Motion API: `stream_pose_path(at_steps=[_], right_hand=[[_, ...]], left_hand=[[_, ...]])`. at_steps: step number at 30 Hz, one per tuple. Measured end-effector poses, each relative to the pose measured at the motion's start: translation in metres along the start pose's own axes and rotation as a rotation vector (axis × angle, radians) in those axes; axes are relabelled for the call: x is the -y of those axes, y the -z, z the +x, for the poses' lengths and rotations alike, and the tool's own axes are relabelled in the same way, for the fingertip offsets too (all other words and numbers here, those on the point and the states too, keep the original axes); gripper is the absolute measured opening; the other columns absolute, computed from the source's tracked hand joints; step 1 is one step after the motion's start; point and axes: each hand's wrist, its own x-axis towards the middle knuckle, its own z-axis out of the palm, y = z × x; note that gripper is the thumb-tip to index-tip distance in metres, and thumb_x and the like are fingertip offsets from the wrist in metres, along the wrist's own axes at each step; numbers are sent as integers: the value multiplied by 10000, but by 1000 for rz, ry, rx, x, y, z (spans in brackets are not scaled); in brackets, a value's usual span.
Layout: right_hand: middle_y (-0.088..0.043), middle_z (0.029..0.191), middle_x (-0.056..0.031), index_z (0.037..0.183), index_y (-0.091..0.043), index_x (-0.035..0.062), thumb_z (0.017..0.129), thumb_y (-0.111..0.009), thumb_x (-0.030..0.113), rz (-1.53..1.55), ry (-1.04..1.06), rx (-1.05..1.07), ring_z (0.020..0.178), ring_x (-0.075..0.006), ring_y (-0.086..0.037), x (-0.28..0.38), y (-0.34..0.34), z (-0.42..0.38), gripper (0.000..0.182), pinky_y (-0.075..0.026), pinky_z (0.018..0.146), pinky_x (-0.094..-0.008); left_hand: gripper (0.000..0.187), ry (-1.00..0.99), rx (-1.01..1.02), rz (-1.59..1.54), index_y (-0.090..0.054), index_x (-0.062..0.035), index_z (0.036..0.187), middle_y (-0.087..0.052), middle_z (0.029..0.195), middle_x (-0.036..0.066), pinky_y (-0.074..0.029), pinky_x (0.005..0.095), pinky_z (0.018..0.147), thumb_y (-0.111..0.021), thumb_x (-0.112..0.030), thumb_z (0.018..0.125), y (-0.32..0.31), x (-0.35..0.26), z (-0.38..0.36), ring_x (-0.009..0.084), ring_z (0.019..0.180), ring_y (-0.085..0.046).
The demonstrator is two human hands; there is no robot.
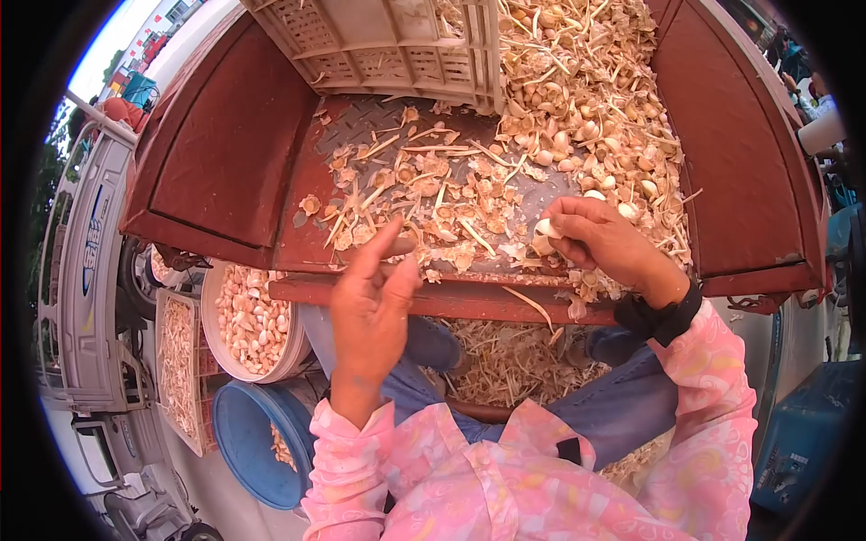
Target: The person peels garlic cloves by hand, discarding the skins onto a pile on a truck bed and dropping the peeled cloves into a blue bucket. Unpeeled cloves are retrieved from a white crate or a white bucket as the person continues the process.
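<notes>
My right hand (603,236) is over the front right of the red truck bed, thumb and fingers pinched on a pale garlic clove (546,228). A heap of garlic cloves and husks (577,117) lies just beyond and beside it. My left hand (372,298) hovers near the bed's front edge, its fingers apart and nothing visible in them. Dry garlic stems and skins (442,198) are scattered on the metal floor between and ahead of my hands.
An off-white plastic crate (397,54) sits tilted at the back of the bed. Red side panels (216,135) flank it. Below on the left are a white bucket of cloves (298,347), a blue bucket (236,442) and a crate of garlic bits (162,379). Husks cover the ground between my legs.
</notes>
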Motion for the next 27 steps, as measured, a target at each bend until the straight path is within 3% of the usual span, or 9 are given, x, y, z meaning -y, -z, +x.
stream_pose_path(at_steps=[3, 11, 14, 16, 17, 18, 19, 23, 27], right_hand=[[-479, 664, 28, 900, -513, 58, 934, -486, 201, -85, 73, 18, 549, -36, -415, -3, -16, -4, 150, -318, 455, -185], [-481, 662, 22, 921, -478, 46, 924, -546, 258, -55, 158, -19, 569, -48, -430, -13, -9, -13, 222, -339, 497, -207], [-515, 660, -28, 937, -492, 47, 897, -570, 240, -461, 310, -284, 558, -131, -490, -18, 4, -1, 212, -383, 511, -283], [-536, 676, -74, 949, -501, 52, 867, -585, 219, -785, 295, -206, 581, -215, -528, -4, 3, -6, 204, -405, 536, -346], [-547, 683, -98, 954, -506, 54, 852, -593, 208, -946, 291, -154, 593, -257, -547, 0, 0, -6, 204, -416, 548, -378], [-570, 724, -150, 945, -511, 55, 813, -605, 176, -1018, 496, -161, 662, -339, -573, -12, 0, -1, 202, -426, 587, -441], [-568, 724, -141, 957, -514, 50, 811, -609, 168, -1104, 510, -164, 665, -334, -573, -16, -3, 1, 210, -429, 593, -435], [-574, 705, -141, 942, -513, 46, 817, -603, 171, -1272, 517, -187, 682, -338, -586, -18, -7, 7, 198, -439, 597, -436], [-572, 684, -158, 906, -506, 48, 842, -580, 197, -1200, 473, -292, 679, -356, -582, -17, 0, 7, 178, -435, 585, -445]], left_hand=[[406, 110, 334, -194, -496, -19, 1263, -602, 959, 38, -466, 190, 607, -590, -159, 894, -72, 24, 13, 80, 733, -575], [208, 568, 330, -756, -577, 25, 1040, -618, 829, 58, -467, 164, 563, -611, -52, 850, -83, 38, 16, 61, 655, -562], [188, 623, 531, -1089, -580, 8, 1015, -642, 861, 73, -445, 157, 539, -621, -70, 850, -74, 4, -8, 56, 631, -559], [193, 745, 851, -1137, -566, 38, 960, -581, 845, 139, -401, 181, 547, -638, -49, 804, -62, -50, -31, 118, 637, -530], [203, 640, 1022, -1114, -559, 63, 954, -568, 838, 143, -413, 254, 645, -626, -87, 834, -61, -64, -42, 160, 721, -531], [235, 589, 1157, -1267, -555, 86, 941, -566, 863, 148, -400, 301, 718, -611, -128, 862, -62, -69, -51, 198, 804, -530], [293, 590, 1192, -1392, -557, 97, 936, -565, 883, 153, -389, 304, 701, -590, -189, 885, -61, -75, -56, 203, 825, -533], [211, 452, 1321, -1318, -618, 72, 1024, -626, 949, 116, -450, 247, 646, -613, -60, 859, -55, -96, -52, 150, 795, -590], [232, 65, 1199, -1410, -602, 75, 1045, -624, 958, 109, -454, 234, 660, -577, -95, 890, -74, -93, -65, 128, 814, -587]])
